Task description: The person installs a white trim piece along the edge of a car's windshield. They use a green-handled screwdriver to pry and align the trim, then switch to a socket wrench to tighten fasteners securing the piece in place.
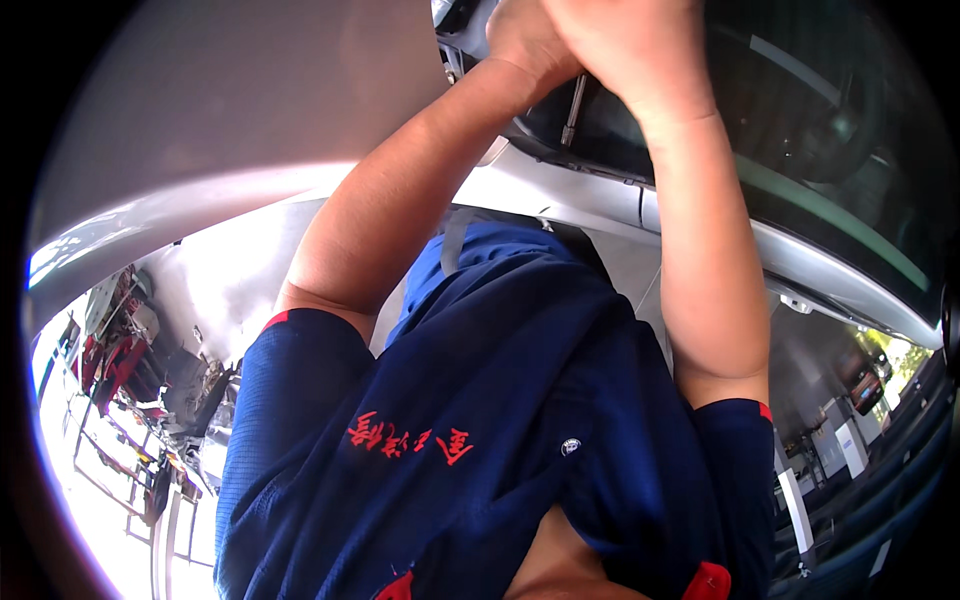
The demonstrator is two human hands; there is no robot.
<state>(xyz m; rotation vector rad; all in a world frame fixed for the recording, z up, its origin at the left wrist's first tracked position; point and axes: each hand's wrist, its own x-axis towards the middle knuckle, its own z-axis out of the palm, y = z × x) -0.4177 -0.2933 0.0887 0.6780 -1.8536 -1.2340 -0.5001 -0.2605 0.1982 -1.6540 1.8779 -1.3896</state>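
My left hand (528, 42) and my right hand (640, 48) meet at the top of the head view, over the dark gap between a car's grey panel (270, 80) and its dark glass (800, 110). The right hand partly covers the left. The upper edge cuts off the fingers of both, so what they hold, if anything, is hidden. Just below them, a slim metal rod (573, 112) stands in the dark recess (610, 125). I cannot tell whether either hand touches it.
The car's silver edge (590, 190) runs across in front of my body, close to my dark blue clothes (520, 330). At the far left, a metal rack (130, 370) holds mixed parts. Grey cabinets (835, 440) stand at the right.
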